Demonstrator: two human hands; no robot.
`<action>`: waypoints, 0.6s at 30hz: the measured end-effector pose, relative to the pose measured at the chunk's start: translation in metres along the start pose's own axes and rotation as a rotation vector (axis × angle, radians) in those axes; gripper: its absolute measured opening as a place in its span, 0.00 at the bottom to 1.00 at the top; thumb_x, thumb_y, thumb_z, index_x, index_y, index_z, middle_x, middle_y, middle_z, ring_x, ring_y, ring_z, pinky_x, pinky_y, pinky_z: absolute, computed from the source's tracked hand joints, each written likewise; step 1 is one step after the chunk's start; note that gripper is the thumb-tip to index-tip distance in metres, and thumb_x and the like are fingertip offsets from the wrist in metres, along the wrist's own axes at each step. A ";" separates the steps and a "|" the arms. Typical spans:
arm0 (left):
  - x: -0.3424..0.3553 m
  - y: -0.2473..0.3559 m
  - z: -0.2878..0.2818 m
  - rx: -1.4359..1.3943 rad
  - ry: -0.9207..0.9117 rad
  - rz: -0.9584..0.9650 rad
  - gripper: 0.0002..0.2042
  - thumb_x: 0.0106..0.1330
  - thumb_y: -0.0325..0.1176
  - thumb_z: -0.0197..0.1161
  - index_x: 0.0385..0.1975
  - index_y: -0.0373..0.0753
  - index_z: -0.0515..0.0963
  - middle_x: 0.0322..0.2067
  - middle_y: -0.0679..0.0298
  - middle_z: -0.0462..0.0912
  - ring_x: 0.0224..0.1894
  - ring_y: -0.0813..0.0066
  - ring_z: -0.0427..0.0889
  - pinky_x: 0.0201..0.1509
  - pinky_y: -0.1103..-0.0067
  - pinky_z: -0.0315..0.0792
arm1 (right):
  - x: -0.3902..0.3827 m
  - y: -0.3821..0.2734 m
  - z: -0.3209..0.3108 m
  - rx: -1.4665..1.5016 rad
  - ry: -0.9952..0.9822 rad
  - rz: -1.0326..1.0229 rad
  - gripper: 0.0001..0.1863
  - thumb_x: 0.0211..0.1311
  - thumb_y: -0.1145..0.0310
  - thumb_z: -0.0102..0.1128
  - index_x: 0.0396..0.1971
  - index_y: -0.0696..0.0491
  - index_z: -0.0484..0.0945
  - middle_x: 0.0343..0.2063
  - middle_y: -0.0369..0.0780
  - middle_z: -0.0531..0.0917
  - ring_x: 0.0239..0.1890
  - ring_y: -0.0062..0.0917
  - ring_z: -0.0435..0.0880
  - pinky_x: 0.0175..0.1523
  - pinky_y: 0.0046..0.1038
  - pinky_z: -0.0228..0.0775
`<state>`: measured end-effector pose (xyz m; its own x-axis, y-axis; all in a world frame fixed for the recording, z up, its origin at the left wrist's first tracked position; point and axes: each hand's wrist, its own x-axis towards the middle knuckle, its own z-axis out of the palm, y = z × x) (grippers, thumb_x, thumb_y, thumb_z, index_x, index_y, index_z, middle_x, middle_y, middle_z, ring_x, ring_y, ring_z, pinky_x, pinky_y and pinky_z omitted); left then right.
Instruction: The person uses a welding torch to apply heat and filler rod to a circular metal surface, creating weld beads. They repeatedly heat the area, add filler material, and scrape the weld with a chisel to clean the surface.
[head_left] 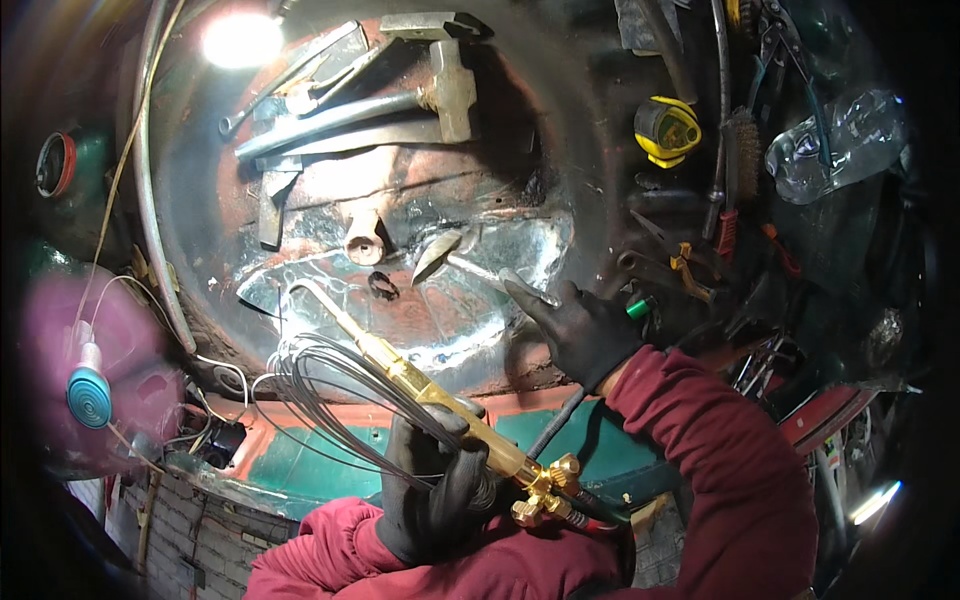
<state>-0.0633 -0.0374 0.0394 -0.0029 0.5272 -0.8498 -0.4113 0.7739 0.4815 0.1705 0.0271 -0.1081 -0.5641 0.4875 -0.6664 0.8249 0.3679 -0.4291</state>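
Note:
My left hand (435,470), black-gloved, is closed around a brass torch (450,415) with a bent tip, valve knobs and hoses, together with a coil of thin dark wire (330,370). My right hand (585,330), also gloved, has its fingers on the handle of a small hammer (435,255) lying on the scuffed, rounded metal recess (480,350). A green cylinder (637,307) is beside that hand; whether it is held is unclear. Near the hammer head are a short metal cylinder (365,240) and a small dark ring (383,286).
A sledgehammer (450,95) and metal bars lie farther back under a bright lamp (242,38). At right are a yellow tape measure (667,130), pliers, brushes and a plastic bottle (830,140). A hanging cord with a teal disc (88,398) and a green panel (300,460) border the work area.

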 end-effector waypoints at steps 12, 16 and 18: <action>0.005 0.006 -0.007 0.444 -0.134 0.195 0.20 0.76 0.17 0.63 0.61 0.39 0.66 0.58 0.54 0.76 0.48 0.70 0.83 0.53 0.70 0.85 | 0.020 0.005 -0.008 0.041 -0.090 0.181 0.42 0.69 0.72 0.60 0.82 0.28 0.67 0.40 0.51 0.82 0.37 0.48 0.90 0.41 0.49 0.86; -0.004 0.003 -0.004 0.001 -0.034 -0.022 0.21 0.75 0.17 0.63 0.62 0.39 0.66 0.58 0.53 0.76 0.50 0.68 0.83 0.55 0.69 0.85 | 0.004 -0.006 -0.005 0.000 -0.002 0.030 0.43 0.69 0.74 0.58 0.83 0.29 0.66 0.38 0.51 0.83 0.35 0.49 0.91 0.39 0.49 0.86; -0.010 0.002 -0.004 -0.015 -0.015 -0.038 0.21 0.74 0.17 0.63 0.63 0.39 0.66 0.58 0.52 0.76 0.52 0.67 0.83 0.56 0.68 0.85 | -0.004 -0.005 0.001 -0.012 0.014 -0.014 0.43 0.70 0.74 0.57 0.84 0.29 0.63 0.39 0.49 0.84 0.35 0.47 0.92 0.38 0.48 0.86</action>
<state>-0.0676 -0.0422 0.0477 0.0264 0.5025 -0.8642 -0.4248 0.7882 0.4453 0.1685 0.0227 -0.1041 -0.5758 0.4933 -0.6520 0.8167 0.3843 -0.4304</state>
